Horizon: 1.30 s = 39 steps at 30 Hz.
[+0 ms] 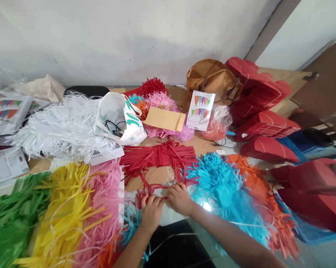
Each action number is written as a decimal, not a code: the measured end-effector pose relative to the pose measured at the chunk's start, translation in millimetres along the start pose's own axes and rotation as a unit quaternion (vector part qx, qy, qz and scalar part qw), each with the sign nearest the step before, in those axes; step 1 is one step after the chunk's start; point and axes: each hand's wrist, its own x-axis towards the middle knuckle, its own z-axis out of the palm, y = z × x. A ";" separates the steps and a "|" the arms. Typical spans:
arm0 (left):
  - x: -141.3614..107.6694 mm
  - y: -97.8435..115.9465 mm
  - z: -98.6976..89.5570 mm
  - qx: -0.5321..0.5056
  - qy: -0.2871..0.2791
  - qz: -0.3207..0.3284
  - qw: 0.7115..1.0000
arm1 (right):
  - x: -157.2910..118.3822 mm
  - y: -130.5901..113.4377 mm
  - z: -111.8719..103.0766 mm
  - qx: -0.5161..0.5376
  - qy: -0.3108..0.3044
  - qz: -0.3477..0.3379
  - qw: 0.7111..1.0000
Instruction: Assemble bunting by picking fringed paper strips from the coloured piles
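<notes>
My left hand [151,213] and my right hand [179,198] are close together at the table's near edge. Their fingers are closed on a piece of red tissue paper fringe [145,190], whose thin strips run between and beyond them. What lies under the fingertips is hidden. Just beyond lies a larger bundle of red fringed tissue paper [159,154], flat with its strips spread left and right. Blue tissue fringe [222,186] is heaped close to my right hand and forearm. Beside my left wrist are some blue strips [131,219].
Green fringe [17,208], yellow fringe [63,208] and pink fringe [103,201] lie left. White fringe [64,128], a white bag [114,111], a brown envelope [164,119], a printed package [200,110] and a brown bag [212,80] stand behind. Red bundles [268,126] are stacked right.
</notes>
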 end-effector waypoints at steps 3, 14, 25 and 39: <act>-0.2 -3.8 0.2 -0.009 0.001 -0.001 1.000 | -6.5 -3.4 1.7 -0.005 0.012 0.015 1.000; -2.5 -21.4 -18.4 -0.025 -0.017 -0.073 0.997 | -8.5 24.0 -13.4 0.008 -0.043 0.057 0.997; 2.6 -8.7 -7.0 -0.019 -0.002 -0.045 0.999 | 6.5 17.1 -16.3 0.010 -0.087 0.010 0.996; 13.5 -8.3 3.0 -0.016 0.013 0.031 0.999 | 22.4 23.2 -15.2 -0.001 -0.091 -0.090 0.992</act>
